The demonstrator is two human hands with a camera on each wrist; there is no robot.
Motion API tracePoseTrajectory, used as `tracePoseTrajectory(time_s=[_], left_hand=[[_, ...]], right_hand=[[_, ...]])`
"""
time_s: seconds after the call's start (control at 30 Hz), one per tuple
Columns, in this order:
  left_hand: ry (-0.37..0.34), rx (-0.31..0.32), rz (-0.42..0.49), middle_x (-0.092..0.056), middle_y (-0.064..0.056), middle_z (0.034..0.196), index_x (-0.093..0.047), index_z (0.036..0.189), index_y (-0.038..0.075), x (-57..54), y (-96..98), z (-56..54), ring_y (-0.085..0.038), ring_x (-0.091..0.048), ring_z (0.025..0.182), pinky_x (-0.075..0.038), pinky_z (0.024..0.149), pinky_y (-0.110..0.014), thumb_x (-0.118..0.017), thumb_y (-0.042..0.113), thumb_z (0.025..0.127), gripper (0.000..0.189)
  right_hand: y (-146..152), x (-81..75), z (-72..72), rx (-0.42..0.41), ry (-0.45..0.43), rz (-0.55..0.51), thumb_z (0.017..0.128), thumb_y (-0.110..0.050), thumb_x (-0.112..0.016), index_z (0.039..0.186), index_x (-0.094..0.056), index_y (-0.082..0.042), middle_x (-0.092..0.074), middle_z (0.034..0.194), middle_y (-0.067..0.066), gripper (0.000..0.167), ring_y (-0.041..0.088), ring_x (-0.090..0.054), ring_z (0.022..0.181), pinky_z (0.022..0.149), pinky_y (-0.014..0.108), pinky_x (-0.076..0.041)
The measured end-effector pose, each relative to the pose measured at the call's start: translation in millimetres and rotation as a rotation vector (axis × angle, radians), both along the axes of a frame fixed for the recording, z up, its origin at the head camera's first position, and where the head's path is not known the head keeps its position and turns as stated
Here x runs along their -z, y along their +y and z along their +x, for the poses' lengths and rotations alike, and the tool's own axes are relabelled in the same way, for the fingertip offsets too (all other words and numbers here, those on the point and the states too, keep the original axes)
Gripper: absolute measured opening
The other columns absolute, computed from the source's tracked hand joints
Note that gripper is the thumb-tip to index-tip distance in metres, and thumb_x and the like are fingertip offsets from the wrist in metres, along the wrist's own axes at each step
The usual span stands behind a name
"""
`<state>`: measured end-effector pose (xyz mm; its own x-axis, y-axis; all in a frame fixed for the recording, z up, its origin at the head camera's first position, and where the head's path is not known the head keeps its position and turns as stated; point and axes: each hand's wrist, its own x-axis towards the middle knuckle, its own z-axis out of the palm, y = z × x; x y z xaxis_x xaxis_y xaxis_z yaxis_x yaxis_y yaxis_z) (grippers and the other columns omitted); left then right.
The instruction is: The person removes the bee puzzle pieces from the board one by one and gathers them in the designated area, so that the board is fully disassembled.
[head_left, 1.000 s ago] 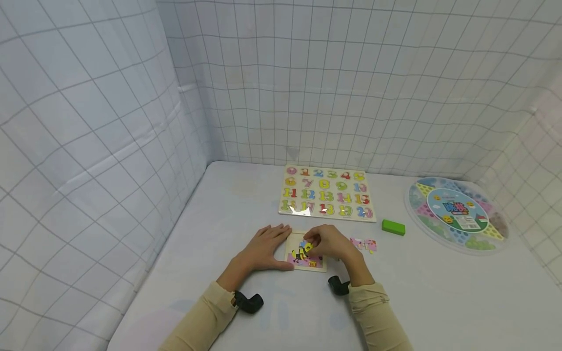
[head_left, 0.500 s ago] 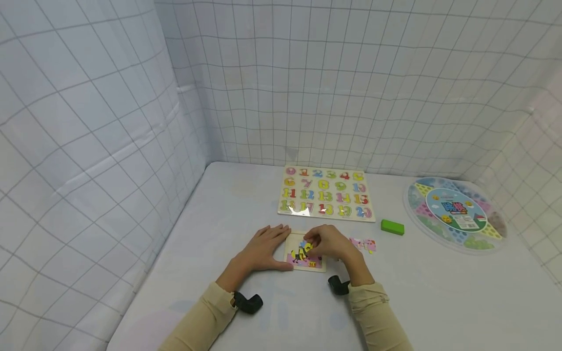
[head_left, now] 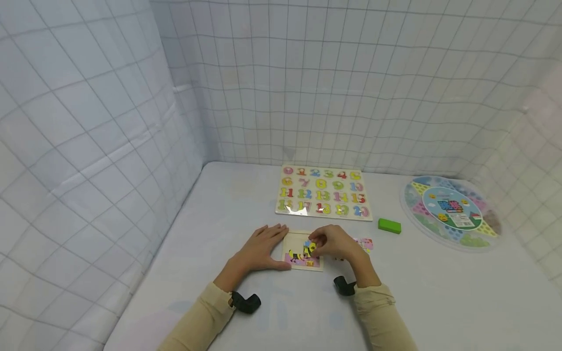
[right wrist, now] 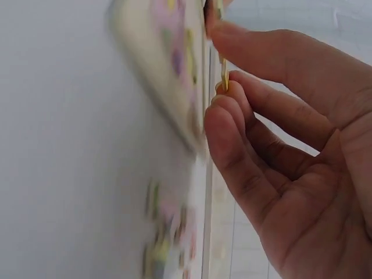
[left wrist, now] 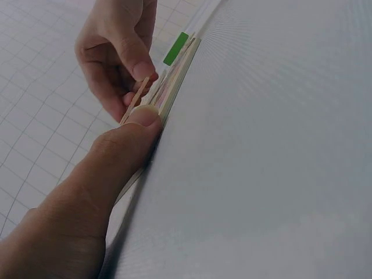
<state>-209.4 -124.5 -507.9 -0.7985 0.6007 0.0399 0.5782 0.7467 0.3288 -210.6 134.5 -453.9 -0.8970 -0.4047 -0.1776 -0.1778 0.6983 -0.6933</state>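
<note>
A small wooden puzzle tray with a bee picture lies before me, the upper part of its bed bare. My left hand rests at its left side, fingers spread by the top corner and thumb on the near edge; the thumb is large in the left wrist view. My right hand pinches a thin puzzle piece between thumb and fingertips, over the tray's right side. From the head this puzzle piece shows yellow, black and blue, partly hidden by the fingers. The left wrist view catches it edge-on.
Loose puzzle pieces lie right of the right hand, partly covered by it. Behind the tray is a number board. A green block and a round game box are further right. Grid-patterned cloth walls surround the table.
Relative to the tray, my right hand has shifted slightly right with the pinched puzzle piece, showing more bare wood. The left hand keeps its place on the tray. The head view has turned slightly.
</note>
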Motion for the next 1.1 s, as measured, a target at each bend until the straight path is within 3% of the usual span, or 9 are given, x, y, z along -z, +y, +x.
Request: tracePoseTrajectory(time_s=[0.2,0.6,1.1], left_hand=[[-0.003,-0.017,-0.008,-0.032,-0.001,0.16,-0.03,0.154,0.015,1.0,-0.5,0.2,-0.02,-0.026,0.15,-0.018,0.123,-0.047,-0.062,0.075,0.074,0.105],[-0.002,-0.019,-0.023,-0.033,-0.001,0.159,-0.032,0.153,0.015,-0.2,2.9,0.3,-0.021,-0.026,0.149,-0.018,0.123,-0.047,-0.062,0.076,0.073,0.105],[-0.002,-0.011,-0.014,-0.033,-0.003,0.159,-0.032,0.153,0.014,-1.2,2.7,0.9,-0.022,-0.027,0.149,-0.018,0.123,-0.048,-0.063,0.074,0.074,0.104]], right_hand=[[34,3.9,7.3,-0.002,0.027,-0.015,0.075,-0.013,-0.083,0.108,-0.072,-0.004,-0.065,0.079,-0.001,0.036,0.011,-0.056,0.071,0.06,0.022,-0.048],[91,1.6,20.5,0.087,0.044,0.058,0.075,-0.011,-0.082,0.109,-0.071,-0.003,-0.064,0.082,0.0,0.037,0.013,-0.054,0.076,0.066,0.023,-0.048],[105,6.3,22.7,0.112,0.0,0.077,0.074,-0.008,-0.082,0.105,-0.072,-0.004,-0.063,0.082,0.001,0.033,0.014,-0.054,0.076,0.067,0.024,-0.047]])
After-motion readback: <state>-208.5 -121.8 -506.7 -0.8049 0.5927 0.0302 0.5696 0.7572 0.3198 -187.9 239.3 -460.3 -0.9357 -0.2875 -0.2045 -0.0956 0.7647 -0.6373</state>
